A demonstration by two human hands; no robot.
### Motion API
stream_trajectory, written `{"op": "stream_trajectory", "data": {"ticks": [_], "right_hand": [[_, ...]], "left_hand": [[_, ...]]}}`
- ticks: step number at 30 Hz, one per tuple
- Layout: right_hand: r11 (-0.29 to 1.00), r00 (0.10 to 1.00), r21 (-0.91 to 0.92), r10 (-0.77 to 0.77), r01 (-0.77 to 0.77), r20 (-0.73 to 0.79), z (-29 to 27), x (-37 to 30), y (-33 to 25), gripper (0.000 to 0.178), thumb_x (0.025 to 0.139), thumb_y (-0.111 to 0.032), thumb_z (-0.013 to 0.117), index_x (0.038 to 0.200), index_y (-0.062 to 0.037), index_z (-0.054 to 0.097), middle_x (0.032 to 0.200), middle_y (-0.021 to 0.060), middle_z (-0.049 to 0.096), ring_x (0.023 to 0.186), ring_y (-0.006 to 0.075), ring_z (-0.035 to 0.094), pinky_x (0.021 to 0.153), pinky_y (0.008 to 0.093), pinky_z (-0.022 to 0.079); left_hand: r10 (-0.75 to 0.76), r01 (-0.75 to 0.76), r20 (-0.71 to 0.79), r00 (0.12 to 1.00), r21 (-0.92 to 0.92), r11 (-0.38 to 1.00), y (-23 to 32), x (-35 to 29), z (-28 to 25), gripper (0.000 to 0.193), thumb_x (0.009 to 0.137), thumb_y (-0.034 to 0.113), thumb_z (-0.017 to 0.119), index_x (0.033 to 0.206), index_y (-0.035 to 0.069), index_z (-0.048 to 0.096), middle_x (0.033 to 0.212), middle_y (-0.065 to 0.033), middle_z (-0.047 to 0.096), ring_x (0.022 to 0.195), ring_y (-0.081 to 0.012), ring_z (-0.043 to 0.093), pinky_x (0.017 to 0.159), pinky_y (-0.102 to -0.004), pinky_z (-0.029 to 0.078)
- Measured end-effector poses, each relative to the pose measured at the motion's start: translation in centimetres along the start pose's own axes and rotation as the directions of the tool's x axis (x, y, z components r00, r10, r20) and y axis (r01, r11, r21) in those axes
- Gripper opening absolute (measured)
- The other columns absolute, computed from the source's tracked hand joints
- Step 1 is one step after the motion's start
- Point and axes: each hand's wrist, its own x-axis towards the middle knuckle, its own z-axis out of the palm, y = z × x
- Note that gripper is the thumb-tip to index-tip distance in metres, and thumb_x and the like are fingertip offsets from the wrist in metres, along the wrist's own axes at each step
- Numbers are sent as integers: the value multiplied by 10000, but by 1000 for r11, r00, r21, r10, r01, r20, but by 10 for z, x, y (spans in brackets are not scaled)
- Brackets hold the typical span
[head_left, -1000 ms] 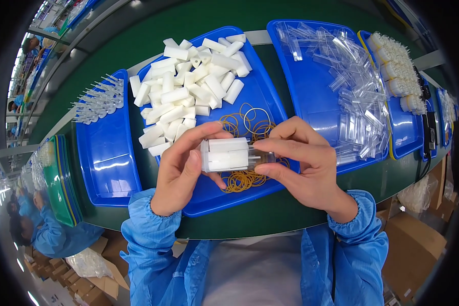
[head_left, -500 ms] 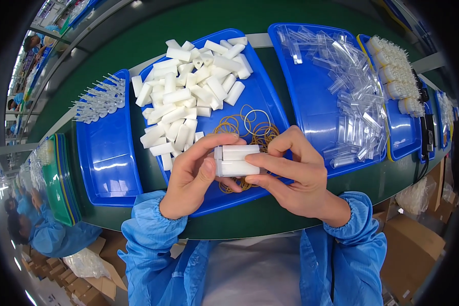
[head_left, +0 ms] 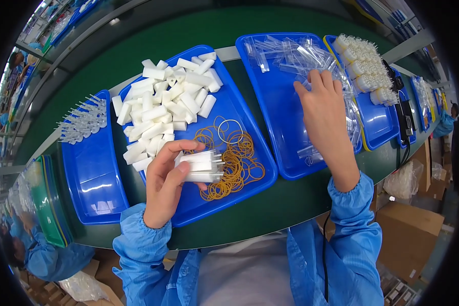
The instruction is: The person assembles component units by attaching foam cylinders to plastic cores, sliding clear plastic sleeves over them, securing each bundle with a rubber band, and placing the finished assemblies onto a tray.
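My left hand [head_left: 166,181] is closed around a small bundle of clear plastic pieces with white foam blocks [head_left: 200,166]. Its thumb rests across the near side, and clear ends stick out to the right. The bundle hovers over a blue tray [head_left: 262,164] with white foam blocks [head_left: 160,109] in a heap and brown rubber bands [head_left: 234,168]. Off to the right, my right hand [head_left: 325,115] reaches over a pile of clear plastic pieces [head_left: 311,53] in another blue tray [head_left: 278,122]. Its thumb and fingers are apart, with no piece visible in them.
At the left, a blue tray [head_left: 94,188] holds white thin-stemmed parts [head_left: 84,120]. Stacked green trays [head_left: 51,204] stand beyond it. White bristly parts [head_left: 362,64] fill a tray at the right. Cardboard boxes [head_left: 408,234] sit below the table's right side.
My right hand has left the bundle and moved right, over the clear plastic pieces. The left hand still holds the bundle, now slightly lower and turned. The view has shifted to the right.
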Motion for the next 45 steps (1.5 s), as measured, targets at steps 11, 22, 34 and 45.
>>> {"op": "stream_trajectory", "data": {"ticks": [11, 22, 34, 45], "right_hand": [[769, 998, 638, 2, 35, -57, -23, 6, -23, 281, 818, -3, 713, 1094, -2, 663, 998, 122, 641, 910, 268, 638, 757, 380, 527], [-24, 987, 993, 109, -115, 117, -36, -15, -67, 238, 870, 17, 696, 1105, -15, 720, 863, 108, 647, 688, 146, 606, 601, 282, 476], [-413, 890, 814, 15, -409, 456, -33, -23, -69, 236, 907, -22, 713, 1135, 19, 667, 882, 49, 679, 770, 74, 624, 653, 207, 504], [-385, 919, 847, -9, -367, 394, -28, -27, -81, 215, 908, -36, 715, 1112, 20, 679, 951, 74, 693, 841, 105, 656, 729, 239, 552]], "left_hand": [[42, -44, 52, 998, 38, 998, -7, 2, -1, 371, 1022, 218, 541, 1311, -14, 548, 1158, -155, 634, 971, -218, 665, 754, -324, 574], [-43, 42, 46, 998, 14, 999, -6, 2, 0, 379, 1062, 261, 495, 1351, 19, 524, 1091, -126, 655, 809, -145, 635, 667, -286, 561], [125, -129, 35, 992, 140, 982, -10, 2, 0, 342, 957, 110, 655, 1280, 20, 589, 1217, -117, 577, 909, -155, 619, 660, -283, 544], [226, -241, 86, 970, 380, 893, -10, 1, 4, 379, 865, -12, 707, 1230, 19, 610, 1242, -141, 547, 1130, -218, 582, 959, -320, 478]]}}
